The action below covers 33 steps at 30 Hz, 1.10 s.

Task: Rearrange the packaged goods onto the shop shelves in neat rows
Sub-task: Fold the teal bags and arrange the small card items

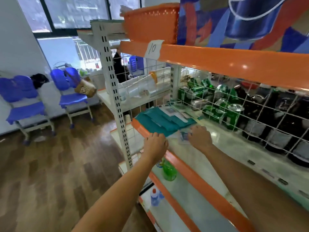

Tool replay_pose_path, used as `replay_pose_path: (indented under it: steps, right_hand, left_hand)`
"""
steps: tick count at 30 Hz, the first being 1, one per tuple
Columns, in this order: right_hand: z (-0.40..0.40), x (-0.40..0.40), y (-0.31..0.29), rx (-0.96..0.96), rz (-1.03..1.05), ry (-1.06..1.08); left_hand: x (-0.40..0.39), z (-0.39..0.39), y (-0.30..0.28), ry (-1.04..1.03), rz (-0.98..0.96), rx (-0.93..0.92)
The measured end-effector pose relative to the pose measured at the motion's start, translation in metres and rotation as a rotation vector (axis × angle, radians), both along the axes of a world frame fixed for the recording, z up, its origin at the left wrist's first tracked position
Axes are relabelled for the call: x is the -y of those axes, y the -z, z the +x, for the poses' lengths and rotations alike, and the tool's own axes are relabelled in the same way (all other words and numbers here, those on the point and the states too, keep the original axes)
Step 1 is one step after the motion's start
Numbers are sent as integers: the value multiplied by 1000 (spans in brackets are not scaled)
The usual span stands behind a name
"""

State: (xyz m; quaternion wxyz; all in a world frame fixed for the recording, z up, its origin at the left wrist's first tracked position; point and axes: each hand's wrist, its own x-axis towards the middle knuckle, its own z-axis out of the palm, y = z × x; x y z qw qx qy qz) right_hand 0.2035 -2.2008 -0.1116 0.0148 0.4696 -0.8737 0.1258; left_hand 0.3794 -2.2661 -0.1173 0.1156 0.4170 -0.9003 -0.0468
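— What do we see of the room on our left?
— A brown wood-plank floor (55, 164) with a dull sheen, and a white wall (18, 44). Against it stand two blue chairs (73, 97) on pale frames with castors; a tan bag (86, 88) hangs on the nearer one, something dark lies on the farther.
— And the light?
— Daylight, through big dark-framed windows (75, 12) at the back. We make out blurred clutter on a sill beneath them, too blurred to name.
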Motion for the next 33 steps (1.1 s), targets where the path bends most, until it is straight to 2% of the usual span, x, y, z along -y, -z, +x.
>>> replay_pose_path:
  steps: [4,10,17,22,24,27,31,33]
  right_hand:
    - [-32,36,3,-29,28,28]
    - [-58,80,1,36,19,75]
    - [-81,118,2,106,85,171]
    - [-90,130,-1,115,24,239]
    - [-94,136,-5,244,-1,264]
    - [-97,142,-16,586,-70,343]
    - [-92,138,-28,1127,-293,395]
    - [-90,133,-30,1312,-431,394]
  left_hand:
    - [40,-32,0,-12,17,-47]
    - [81,-61,8,18,39,-57]
    - [110,-71,17,62,49,-98]
    - [125,-73,21,80,35,-116]
    - [129,-73,21,91,30,-120]
    - [137,-73,19,104,36,-123]
    - [147,-71,13,112,93,-117]
    - [153,-70,9,117,120,-127]
